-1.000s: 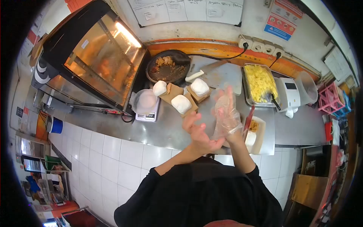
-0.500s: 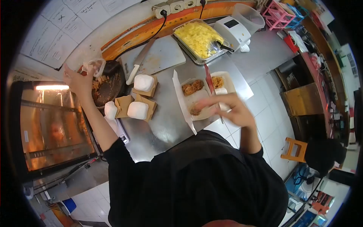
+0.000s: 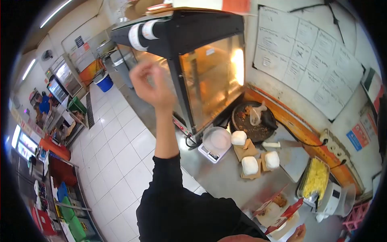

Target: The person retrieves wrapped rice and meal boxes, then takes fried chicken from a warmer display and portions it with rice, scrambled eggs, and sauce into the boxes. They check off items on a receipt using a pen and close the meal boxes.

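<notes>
My left hand [image 3: 153,86] is raised in front of the black-framed heated display cabinet [image 3: 175,60]. It is blurred, its fingers loosely curled and apart, with nothing visible in them. At the bottom edge, my right hand [image 3: 297,234] shows only in part, beside the open food boxes [image 3: 292,211]; its grip is hidden. Fried food pieces [image 3: 279,200] lie in one box. A clear plastic bag [image 3: 255,116] rests in the dark round pan [image 3: 244,123]. Close to the pan are white-wrapped rounded portions [image 3: 250,165] with brown card holders [image 3: 244,151].
A kitchen scale [image 3: 211,155] with a clear bowl stands next to the cabinet. Behind the portions lie a knife [image 3: 272,144] and cutting board [image 3: 296,161]. A tray of yellow food [image 3: 315,179] is at the right. Across the tiled floor [image 3: 109,161], another person [image 3: 45,104] stands far off.
The view has swung left toward the cabinet. My left hand has left the plastic bag at the pan and moved up before the cabinet. My right hand is now at the bottom edge.
</notes>
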`<state>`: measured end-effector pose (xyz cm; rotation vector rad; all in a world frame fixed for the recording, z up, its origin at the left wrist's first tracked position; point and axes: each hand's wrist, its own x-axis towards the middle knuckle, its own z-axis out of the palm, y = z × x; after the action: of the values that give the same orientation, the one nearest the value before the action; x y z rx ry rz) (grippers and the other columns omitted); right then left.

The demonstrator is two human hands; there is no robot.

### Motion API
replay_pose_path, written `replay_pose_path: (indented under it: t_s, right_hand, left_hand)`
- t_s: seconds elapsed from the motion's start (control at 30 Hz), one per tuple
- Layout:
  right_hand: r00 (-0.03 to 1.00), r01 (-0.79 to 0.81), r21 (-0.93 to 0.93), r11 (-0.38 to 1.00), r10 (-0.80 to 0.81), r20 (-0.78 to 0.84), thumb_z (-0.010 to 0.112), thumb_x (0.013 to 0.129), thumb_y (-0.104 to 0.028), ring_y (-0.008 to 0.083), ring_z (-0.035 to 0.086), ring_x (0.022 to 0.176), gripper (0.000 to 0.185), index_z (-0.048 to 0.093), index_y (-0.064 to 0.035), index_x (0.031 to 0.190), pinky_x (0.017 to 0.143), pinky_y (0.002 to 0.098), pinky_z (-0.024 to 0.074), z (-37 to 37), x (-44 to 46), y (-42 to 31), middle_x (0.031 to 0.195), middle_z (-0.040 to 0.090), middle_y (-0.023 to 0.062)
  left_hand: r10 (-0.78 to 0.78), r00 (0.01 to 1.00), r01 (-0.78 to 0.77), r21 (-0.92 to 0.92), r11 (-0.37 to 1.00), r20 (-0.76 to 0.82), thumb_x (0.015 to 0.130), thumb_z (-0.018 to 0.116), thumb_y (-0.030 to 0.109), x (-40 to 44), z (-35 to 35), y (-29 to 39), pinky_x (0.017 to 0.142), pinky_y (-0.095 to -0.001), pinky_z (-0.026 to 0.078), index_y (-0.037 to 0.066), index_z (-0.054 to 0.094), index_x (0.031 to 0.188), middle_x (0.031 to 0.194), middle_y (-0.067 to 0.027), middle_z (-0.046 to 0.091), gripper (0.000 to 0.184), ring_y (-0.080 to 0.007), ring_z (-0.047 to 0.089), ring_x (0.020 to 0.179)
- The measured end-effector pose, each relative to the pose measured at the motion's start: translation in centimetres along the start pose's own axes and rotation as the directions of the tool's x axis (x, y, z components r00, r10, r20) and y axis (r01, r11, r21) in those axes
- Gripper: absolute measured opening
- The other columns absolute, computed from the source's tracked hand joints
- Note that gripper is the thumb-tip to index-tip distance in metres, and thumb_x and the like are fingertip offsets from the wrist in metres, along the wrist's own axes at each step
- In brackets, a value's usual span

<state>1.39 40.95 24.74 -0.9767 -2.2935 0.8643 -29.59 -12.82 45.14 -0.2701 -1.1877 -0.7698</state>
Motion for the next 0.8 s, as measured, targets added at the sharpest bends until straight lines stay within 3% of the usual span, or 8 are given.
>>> replay_pose_path:
  t_s: [0.1,0.17,0.27,0.37,0.47,0.63,0.7,0.8]
  right_hand:
    - [0.995,0.097,0.026,0.995,-0.098,0.007,0.064,0.085,-0.018,0.0281,0.063,0.096,0.034,0.061,0.0035,0.111,0.085,0.0367,0.0485,1.6,1.3,-0.5,0.107,0.065,0.0186]
    - [0.993,0.115,-0.007,0.993,-0.115,0.033,0.064,0.085,-0.019,0.0286,0.063,0.096,0.034,0.062,0.0031,0.11,0.085,0.0372,0.0483,2.0,1.1,-2.1,0.107,0.065,0.0189]
    - [0.994,0.109,-0.134,0.985,-0.109,0.007,0.063,0.084,-0.028,0.033,0.064,0.091,0.034,0.066,0.0,0.103,0.081,0.0408,0.0485,2.1,1.1,-3.7,0.099,0.066,0.0201]
    - [0.993,0.112,0.126,0.986,-0.117,0.033,0.059,0.088,-0.016,0.0218,0.06,0.096,0.039,0.054,-0.0021,0.124,0.082,0.0357,0.049,2.9,2.0,2.1,0.112,0.063,0.0131]
    - [0.996,-0.07,0.204,0.976,0.056,0.074,0.055,0.088,-0.006,0.025,0.059,0.104,0.035,0.055,0.0027,0.121,0.089,0.0355,0.0476,1.6,0.7,2.1,0.114,0.061,0.0152]
    - [0.977,-0.121,0.094,0.988,0.135,-0.163,0.063,0.082,-0.01,0.0208,0.064,0.09,0.03,0.063,-0.0058,0.112,0.077,0.0361,0.051,0.6,-0.3,4.7,0.099,0.067,0.0091]
    - [0.965,-0.195,-0.196,0.961,0.152,-0.215,0.064,0.082,-0.01,0.023,0.064,0.092,0.028,0.064,-0.0048,0.109,0.074,0.0381,0.0514,-0.1,-0.2,6.7,0.102,0.067,0.0109]
    - [0.967,-0.083,-0.27,0.959,0.012,-0.255,0.064,0.082,-0.009,0.0241,0.063,0.094,0.026,0.064,-0.0045,0.108,0.073,0.0364,0.0514,0.0,-0.9,9.2,0.103,0.066,0.0124]
  left_hand:
    - [-0.317,0.946,0.311,-0.093,0.946,-0.065,0.081,0.066,0.018,6.6,-1.7,-6.6,0.076,-0.0285,0.046,-0.001,0.05,0.108,0.099,-0.0118,0.054,0.036,-0.0182,0.055,0.086]
    - [-0.45,0.887,0.461,0.143,0.876,-0.106,0.084,0.064,0.034,9.4,-2.5,-13.6,0.077,-0.032,0.044,0.003,0.048,0.117,0.104,-0.0078,0.056,0.048,-0.0171,0.055,0.089]
    - [-0.73,0.668,0.739,0.012,0.674,-0.144,0.08,0.069,0.03,13.3,-0.7,-17.1,0.079,-0.0322,0.047,-0.003,0.05,0.111,0.102,-0.0145,0.055,0.049,-0.0212,0.056,0.086]
    - [-0.712,0.663,0.638,0.321,0.7,0.232,0.081,0.069,0.03,16.7,-2.0,-24.4,0.077,-0.0356,0.048,-0.005,0.05,0.117,0.104,-0.0161,0.059,0.053,-0.0233,0.058,0.089]
    - [-0.523,0.753,0.241,0.572,0.784,0.399,0.081,0.067,0.025,15.6,-3.4,-26.5,0.079,-0.0352,0.049,-0.004,0.052,0.117,0.105,-0.0157,0.06,0.049,-0.023,0.059,0.09]
    - [-0.496,0.665,0.412,0.28,0.867,0.558,0.082,0.065,0.017,-0.6,-1.5,-13.3,0.081,-0.0345,0.05,-0.003,0.055,0.116,0.106,-0.015,0.061,0.041,-0.0226,0.061,0.092]
    - [-0.494,0.484,0.562,0.176,0.808,0.722,0.082,0.065,0.014,-8.8,-2.0,-4.3,0.082,-0.0343,0.051,-0.002,0.056,0.116,0.106,-0.0147,0.062,0.039,-0.0225,0.061,0.093]
    - [-0.334,0.094,0.779,0.139,0.611,0.938,0.083,0.063,0.01,-17.9,-1.6,10.7,0.084,-0.0339,0.051,-0.001,0.058,0.116,0.107,-0.0143,0.063,0.036,-0.0222,0.062,0.095]
